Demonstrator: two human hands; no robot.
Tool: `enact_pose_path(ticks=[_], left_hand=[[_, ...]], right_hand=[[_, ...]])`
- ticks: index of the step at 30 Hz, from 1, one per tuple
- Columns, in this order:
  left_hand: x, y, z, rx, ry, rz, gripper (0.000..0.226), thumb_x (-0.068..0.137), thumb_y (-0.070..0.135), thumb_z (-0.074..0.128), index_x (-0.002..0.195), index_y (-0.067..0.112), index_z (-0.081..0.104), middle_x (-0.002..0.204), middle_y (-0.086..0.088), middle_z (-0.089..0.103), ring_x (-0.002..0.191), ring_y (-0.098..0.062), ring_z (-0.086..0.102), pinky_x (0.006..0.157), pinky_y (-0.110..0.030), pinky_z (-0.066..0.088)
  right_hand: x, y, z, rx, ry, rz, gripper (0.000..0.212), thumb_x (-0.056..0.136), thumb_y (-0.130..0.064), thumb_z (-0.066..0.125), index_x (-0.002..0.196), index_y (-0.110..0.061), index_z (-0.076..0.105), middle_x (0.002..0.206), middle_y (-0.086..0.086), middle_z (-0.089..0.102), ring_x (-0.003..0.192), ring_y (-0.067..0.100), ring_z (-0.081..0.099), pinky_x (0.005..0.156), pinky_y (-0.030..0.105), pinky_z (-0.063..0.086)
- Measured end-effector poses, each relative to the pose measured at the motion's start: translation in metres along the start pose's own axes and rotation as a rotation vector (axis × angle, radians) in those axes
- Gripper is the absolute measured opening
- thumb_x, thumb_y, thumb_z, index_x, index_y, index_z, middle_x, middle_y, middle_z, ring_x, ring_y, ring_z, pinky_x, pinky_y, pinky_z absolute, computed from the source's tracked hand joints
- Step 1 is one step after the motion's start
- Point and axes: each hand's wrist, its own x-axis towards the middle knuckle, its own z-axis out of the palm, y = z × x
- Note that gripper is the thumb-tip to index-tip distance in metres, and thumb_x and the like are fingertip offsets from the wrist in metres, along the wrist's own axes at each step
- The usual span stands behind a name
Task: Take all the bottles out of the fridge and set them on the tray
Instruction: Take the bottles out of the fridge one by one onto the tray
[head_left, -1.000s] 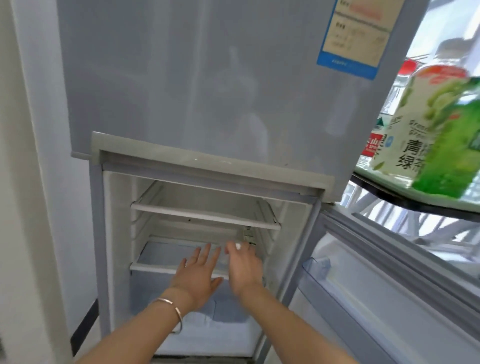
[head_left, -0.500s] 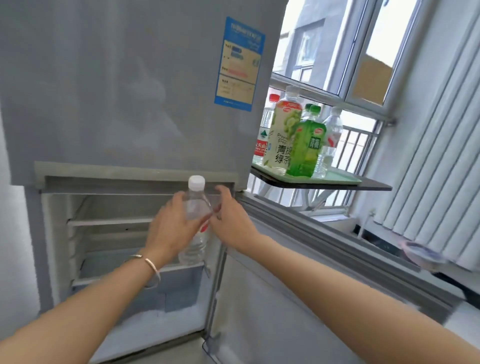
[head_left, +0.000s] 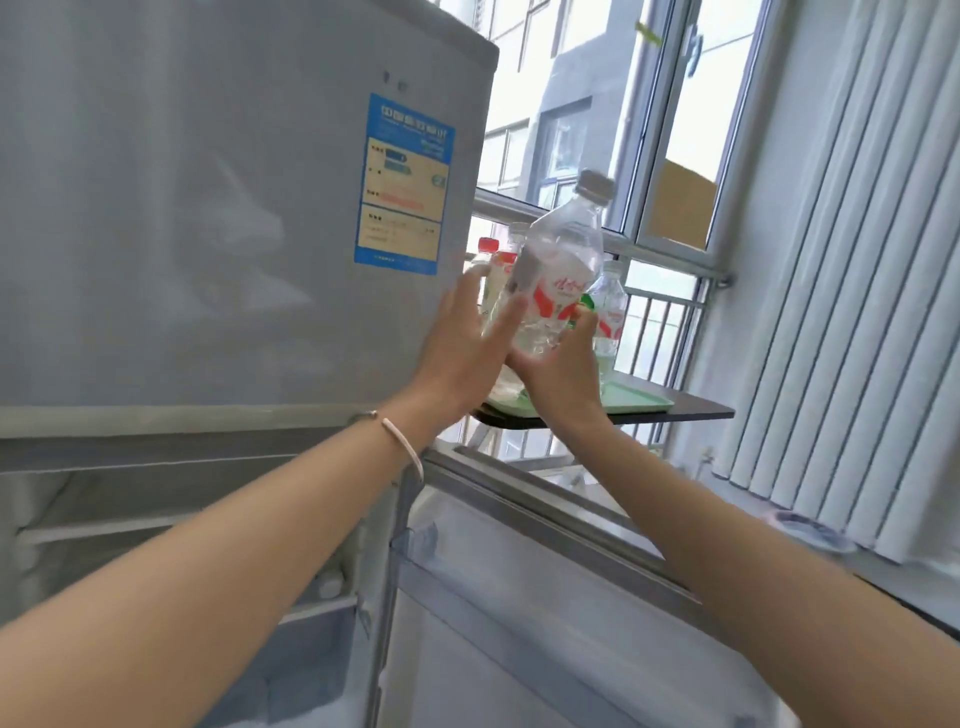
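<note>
Bottles are the business here, and 1 clear water bottle (head_left: 558, 275) with a red label has just changed place: half a second back it stood upright in front of the open lower fridge compartment, and now it is lifted to the middle of the frame, tilted with its cap toward the upper right, against the window.

At the far left and lower left, the fridge (head_left: 208, 208) fills the frame with its upper door shut and the lower compartment (head_left: 156, 545) open; no bottle shows on the shelves that are in view, though motion blur and the arms hide much of that space, so I cannot say it is empty.

Left of centre, the left hand (head_left: 462, 348) lies flat, fingers spread, against the bottle's left side. Just right of it, the right hand (head_left: 563, 371) cups the bottle's base and lower right side. Neither hand closes round it; the bottle is pressed between the 2.

Right of the hands, the pale green tray (head_left: 634, 402) rests on a dark shelf (head_left: 696, 413), carrying several bottles (head_left: 608, 306) behind the held one. By my reckoning the carry is nearly over and only the setting down remains for this bottle.
</note>
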Motion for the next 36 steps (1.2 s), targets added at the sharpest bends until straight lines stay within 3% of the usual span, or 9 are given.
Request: enact_pose_path(ticks=[4, 7, 10, 14, 20, 24, 27, 31, 36], left_hand=[[0.013, -0.026, 0.041, -0.077, -0.252, -0.163, 0.066, 0.097, 0.060, 0.022, 0.153, 0.027, 0.019, 0.157, 0.001, 0.030, 0.145, -0.021, 0.027, 0.116, -0.042, 0.021], [0.016, -0.040, 0.061, -0.077, -0.277, -0.220, 0.063, 0.097, 0.059, 0.016, 0.154, 0.033, 0.009, 0.159, 0.003, 0.026, 0.145, -0.020, 0.025, 0.115, -0.040, 0.021], [0.020, -0.058, 0.074, 0.027, -0.245, -0.209, 0.063, 0.095, 0.063, 0.012, 0.151, 0.034, 0.019, 0.153, 0.000, 0.037, 0.139, -0.024, 0.035, 0.114, -0.044, 0.026], [0.022, -0.069, 0.077, 0.238, -0.216, -0.177, 0.063, 0.096, 0.059, 0.014, 0.144, 0.024, 0.034, 0.143, -0.005, 0.047, 0.135, -0.026, 0.038, 0.112, -0.051, 0.027], [0.012, -0.060, 0.060, 0.228, -0.277, -0.215, 0.059, 0.099, 0.053, 0.022, 0.146, 0.020, 0.034, 0.147, -0.006, 0.044, 0.138, -0.026, 0.037, 0.113, -0.049, 0.030], [-0.008, -0.053, 0.027, 0.284, -0.204, -0.179, 0.041, 0.100, 0.041, 0.033, 0.123, 0.014, 0.053, 0.124, -0.009, 0.061, 0.110, -0.026, 0.058, 0.095, -0.044, 0.047], [-0.034, -0.066, -0.010, 0.382, -0.177, -0.171, 0.031, 0.099, 0.027, 0.031, 0.103, 0.009, 0.057, 0.104, -0.013, 0.066, 0.094, -0.031, 0.061, 0.082, -0.043, 0.049], [-0.080, -0.113, -0.061, 0.562, -0.215, -0.241, 0.039, 0.099, 0.031, 0.029, 0.112, 0.011, 0.059, 0.113, -0.017, 0.067, 0.105, -0.035, 0.062, 0.086, -0.042, 0.049], [-0.145, -0.196, -0.107, 0.787, -0.338, -0.500, 0.038, 0.100, 0.038, 0.032, 0.100, 0.010, 0.058, 0.108, -0.018, 0.068, 0.098, -0.035, 0.063, 0.081, -0.040, 0.049]], right_hand=[[0.048, 0.032, -0.002, -0.126, 0.031, -0.043, 0.075, 0.074, -0.040, 0.078, 0.133, -0.012, 0.043, 0.123, 0.007, 0.058, 0.108, 0.022, 0.059, 0.089, 0.036, 0.053], [0.059, 0.057, 0.009, -0.168, -0.034, -0.026, 0.063, 0.077, -0.028, 0.074, 0.133, -0.014, 0.048, 0.122, 0.005, 0.059, 0.110, 0.022, 0.055, 0.096, 0.040, 0.050], [0.058, 0.079, 0.020, -0.148, -0.070, 0.028, 0.060, 0.075, -0.042, 0.070, 0.129, -0.021, 0.052, 0.116, 0.000, 0.065, 0.107, 0.023, 0.059, 0.094, 0.046, 0.052], [0.055, 0.097, 0.025, -0.146, -0.094, 0.085, 0.079, 0.070, -0.055, 0.064, 0.140, -0.024, 0.044, 0.129, -0.001, 0.061, 0.118, 0.022, 0.056, 0.097, 0.046, 0.051], [0.043, 0.085, 0.030, -0.176, -0.029, 0.064, 0.073, 0.077, -0.041, 0.066, 0.141, -0.024, 0.036, 0.132, 0.002, 0.052, 0.122, 0.023, 0.047, 0.103, 0.047, 0.044], [0.000, 0.052, 0.038, -0.187, 0.148, -0.264, 0.054, 0.080, -0.001, 0.061, 0.130, -0.012, 0.045, 0.122, 0.005, 0.053, 0.105, 0.021, 0.055, 0.092, 0.040, 0.049], [-0.040, 0.022, 0.057, -0.119, -0.073, -0.276, 0.038, 0.082, 0.007, 0.048, 0.116, -0.007, 0.056, 0.111, 0.006, 0.060, 0.090, 0.024, 0.060, 0.079, 0.040, 0.051], [-0.089, 0.010, 0.111, -0.182, -0.403, -0.147, 0.027, 0.085, -0.002, 0.044, 0.107, -0.010, 0.058, 0.109, 0.012, 0.064, 0.097, 0.030, 0.060, 0.083, 0.040, 0.048], [-0.149, 0.033, 0.195, -0.234, -0.815, 0.037, 0.019, 0.085, -0.009, 0.050, 0.104, -0.005, 0.053, 0.113, 0.023, 0.061, 0.106, 0.040, 0.060, 0.087, 0.044, 0.050]])
